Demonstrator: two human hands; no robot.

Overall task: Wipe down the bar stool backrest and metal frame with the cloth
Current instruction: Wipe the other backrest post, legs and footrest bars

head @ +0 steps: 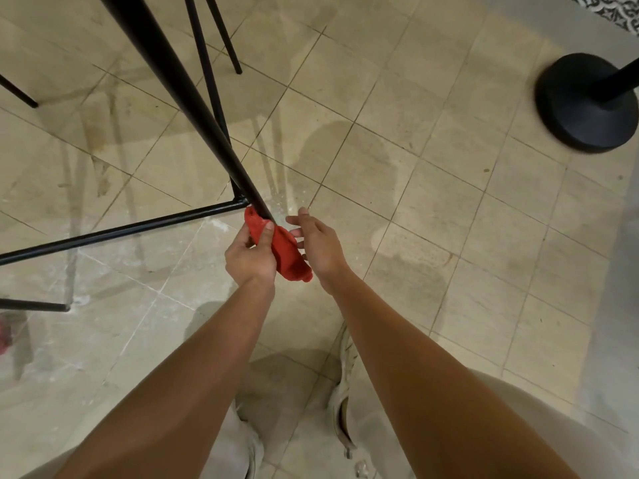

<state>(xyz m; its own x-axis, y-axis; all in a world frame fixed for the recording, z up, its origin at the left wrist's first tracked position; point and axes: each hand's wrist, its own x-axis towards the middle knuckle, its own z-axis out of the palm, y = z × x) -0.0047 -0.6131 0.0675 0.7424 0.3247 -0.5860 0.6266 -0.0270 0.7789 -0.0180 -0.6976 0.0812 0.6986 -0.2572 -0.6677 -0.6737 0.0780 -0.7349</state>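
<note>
Low on the stool leg [179,81] our left hand [250,257] grips the cloth [287,250]; our right hand [320,243] is just beside it, fingers relaxed.

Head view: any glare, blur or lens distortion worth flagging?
Head view: glossy floor tiles mirror the stool legs as grey streaks; light is soft, shadows faint; the round black base is smeared at its edge, probably motion blur; red cloth and left hand are fairly sharp; tile lines bow slightly near the frame edges.

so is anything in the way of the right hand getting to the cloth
Nothing visible. The right hand is open right beside the cloth, which the left hand grips against the stool leg.
</note>
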